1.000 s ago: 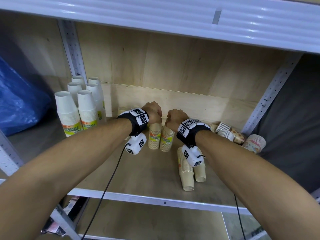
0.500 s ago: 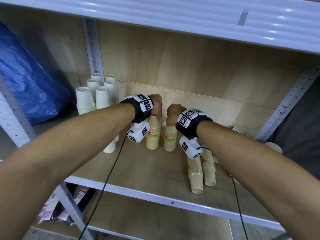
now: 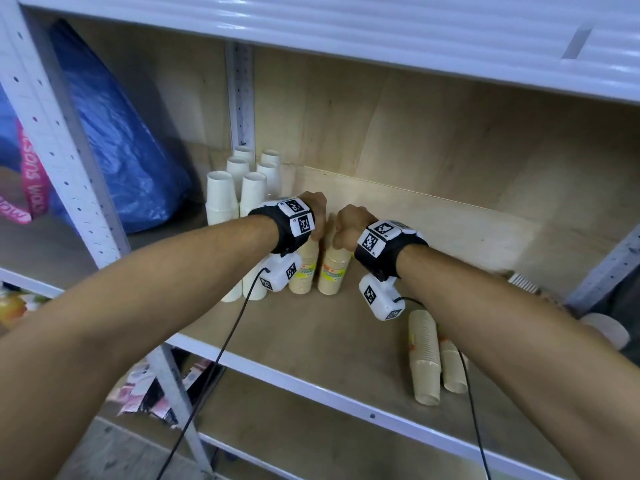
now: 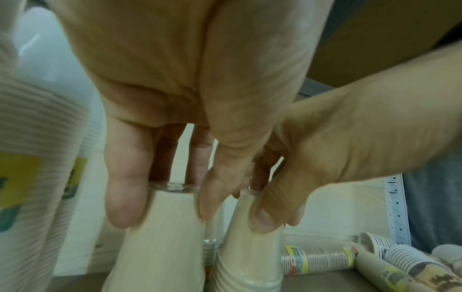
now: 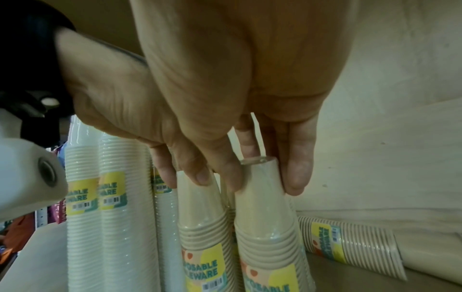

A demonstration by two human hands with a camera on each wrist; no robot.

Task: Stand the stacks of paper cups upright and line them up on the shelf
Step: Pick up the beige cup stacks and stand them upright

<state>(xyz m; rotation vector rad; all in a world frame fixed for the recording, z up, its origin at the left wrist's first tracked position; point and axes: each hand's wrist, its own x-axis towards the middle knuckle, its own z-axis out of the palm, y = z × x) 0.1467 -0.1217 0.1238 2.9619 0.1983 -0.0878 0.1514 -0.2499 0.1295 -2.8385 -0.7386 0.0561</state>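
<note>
Two tan cup stacks stand upright side by side on the wooden shelf (image 3: pixel 329 327). My left hand (image 3: pixel 313 216) pinches the top of the left tan stack (image 3: pixel 304 271) (image 4: pixel 160 241), thumb and fingers round its tip. My right hand (image 3: pixel 346 225) pinches the top of the right tan stack (image 3: pixel 334 271) (image 5: pixel 267 227) the same way. Just left of them several white cup stacks (image 3: pixel 228 195) (image 5: pixel 110 207) stand upright in rows. Two tan stacks (image 3: pixel 424 355) lie flat near the front right edge. One more stack (image 5: pixel 350 241) lies behind on the right.
A blue plastic bag (image 3: pixel 121 143) fills the bay to the left, beyond the white upright post (image 3: pixel 55 140). The upper shelf's white edge (image 3: pixel 346 26) hangs low overhead. More fallen patterned cups (image 4: pixel 405 262) lie at the far right by the rear post. Cables hang from both wrists.
Both hands have carried their tan stacks leftward, so they now stand right beside the white stacks. The grips look unchanged.
</note>
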